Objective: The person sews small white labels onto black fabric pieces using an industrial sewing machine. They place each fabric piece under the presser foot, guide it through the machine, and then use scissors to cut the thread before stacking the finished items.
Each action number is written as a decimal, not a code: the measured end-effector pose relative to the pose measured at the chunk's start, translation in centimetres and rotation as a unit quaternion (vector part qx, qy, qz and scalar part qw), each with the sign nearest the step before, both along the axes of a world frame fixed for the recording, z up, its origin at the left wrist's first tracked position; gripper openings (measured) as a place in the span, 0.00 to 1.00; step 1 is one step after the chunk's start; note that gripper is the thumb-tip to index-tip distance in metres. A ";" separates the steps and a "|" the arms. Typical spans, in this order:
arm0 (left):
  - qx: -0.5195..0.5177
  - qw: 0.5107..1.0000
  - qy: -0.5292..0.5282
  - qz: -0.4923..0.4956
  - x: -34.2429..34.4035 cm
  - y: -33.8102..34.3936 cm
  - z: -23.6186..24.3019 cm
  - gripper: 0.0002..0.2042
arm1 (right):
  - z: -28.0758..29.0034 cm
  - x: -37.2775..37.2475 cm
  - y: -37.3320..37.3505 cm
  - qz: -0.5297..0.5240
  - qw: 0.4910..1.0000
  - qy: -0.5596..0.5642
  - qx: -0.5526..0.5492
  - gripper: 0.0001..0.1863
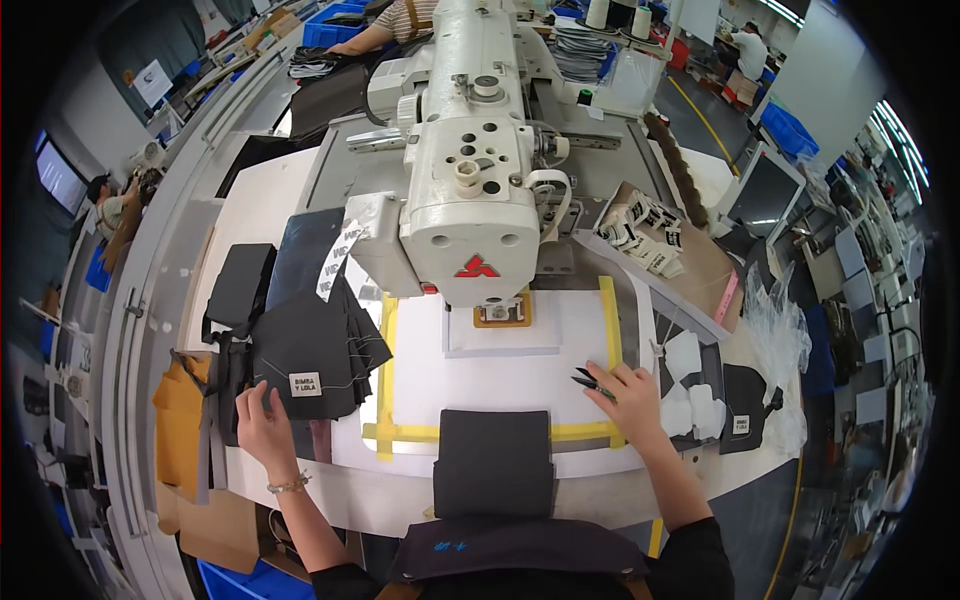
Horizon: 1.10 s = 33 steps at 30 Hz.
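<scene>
My right hand [625,398] is closed around a pair of small dark thread snips [592,383], their two points apart, over the white work plate [470,395] edged with yellow tape. My left hand [265,428] has its fingers apart at the near left edge of a stack of black fabric panels [310,345]. The top panel carries a sewn white label [305,384] and loose thread ends. Between my arms a plain black panel [495,462] lies at the table's front edge. The white sewing machine head [468,210] stands over the plate; its presser foot [502,313] is beyond both hands.
At right, a cardboard box [690,265] holds many loose labels. A labelled black piece [742,425] and crumpled clear plastic [778,320] lie beyond my right arm. Yellow pieces [182,425] hang at the left edge. Another person's arm [365,38] shows behind the machine.
</scene>
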<state>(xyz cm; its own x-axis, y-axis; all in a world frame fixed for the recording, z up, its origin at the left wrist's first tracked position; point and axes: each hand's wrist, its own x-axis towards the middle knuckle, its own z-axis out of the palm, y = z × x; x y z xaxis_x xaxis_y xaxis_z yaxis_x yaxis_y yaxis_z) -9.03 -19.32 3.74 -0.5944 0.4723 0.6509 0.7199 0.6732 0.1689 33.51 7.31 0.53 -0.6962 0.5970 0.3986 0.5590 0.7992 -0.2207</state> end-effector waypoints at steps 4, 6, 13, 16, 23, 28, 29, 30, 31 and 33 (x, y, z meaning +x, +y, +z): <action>0.036 0.992 0.034 -0.120 1.4 2.6 -0.4 0.07 | 0.3 0.5 -0.6 0.024 1.000 -0.016 -0.001 0.24; 0.025 0.983 0.045 -0.178 2.5 4.1 -0.7 0.08 | 0.5 0.3 -0.8 0.034 0.999 -0.012 0.027 0.24; -0.010 0.924 0.022 -0.381 7.3 9.9 -1.4 0.07 | 0.3 0.2 -1.4 0.036 0.999 -0.027 0.024 0.23; -0.017 0.889 0.009 -0.457 9.4 12.0 -1.4 0.08 | 0.7 0.1 -1.4 0.043 0.998 -0.033 0.026 0.23; -0.058 0.847 0.009 -0.528 10.9 13.8 -0.9 0.08 | 1.4 3.2 2.3 -0.096 0.992 0.026 0.072 0.12; -0.057 0.833 0.009 -0.551 10.9 14.7 -0.5 0.08 | 2.3 9.8 6.0 -0.202 0.978 0.034 -0.050 0.07; -0.059 0.831 0.012 -0.553 10.9 14.8 -0.5 0.08 | 2.0 10.1 6.3 -0.193 0.977 0.045 -0.085 0.06; -0.061 0.829 0.016 -0.555 10.9 15.0 -0.5 0.08 | 1.7 10.5 6.3 -0.197 0.975 0.045 -0.092 0.05; -0.062 0.829 0.019 -0.556 10.9 15.0 -0.4 0.08 | 1.6 10.4 6.5 -0.197 0.974 0.045 -0.100 0.05; -0.063 0.828 0.026 -0.557 11.1 15.0 -0.3 0.08 | 1.6 10.2 6.7 -0.198 0.974 0.036 -0.103 0.05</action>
<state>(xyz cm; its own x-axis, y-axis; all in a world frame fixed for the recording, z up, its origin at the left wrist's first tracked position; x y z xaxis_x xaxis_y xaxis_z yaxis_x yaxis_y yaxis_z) 2.03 -4.34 3.46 0.2825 0.7752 0.5650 0.9100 -0.4029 0.0978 43.67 14.03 2.14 -0.3686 0.8861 0.2809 0.7918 0.4576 -0.4045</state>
